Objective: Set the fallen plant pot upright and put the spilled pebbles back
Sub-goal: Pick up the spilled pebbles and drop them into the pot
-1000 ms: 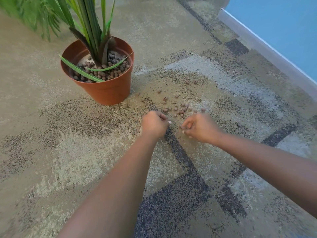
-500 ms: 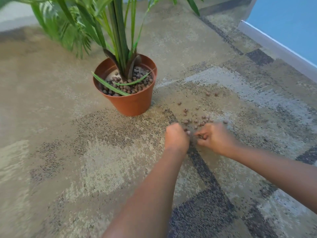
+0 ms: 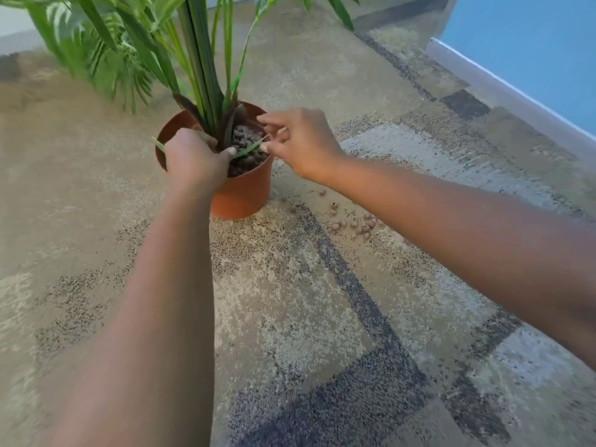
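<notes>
Upright terracotta pot [image 3: 245, 191] on the carpet [image 3: 290, 301], left of the scattered pebbles [image 3: 354, 224]. My left hand [image 3: 193, 159] is curled over its near rim, contents unclear; my right hand [image 3: 300, 140] hovers above, fingers [image 3: 271, 119] loosely spread.

head view | looks forward-down | close above carpet [image 3: 290, 317]

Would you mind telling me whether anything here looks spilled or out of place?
Yes: loose pebbles still lie scattered on the carpet to the right of the pot, partly hidden under the right forearm. The pot itself stands upright with pebbles inside, and both hands, left hand and right hand, are over its rim.
</notes>
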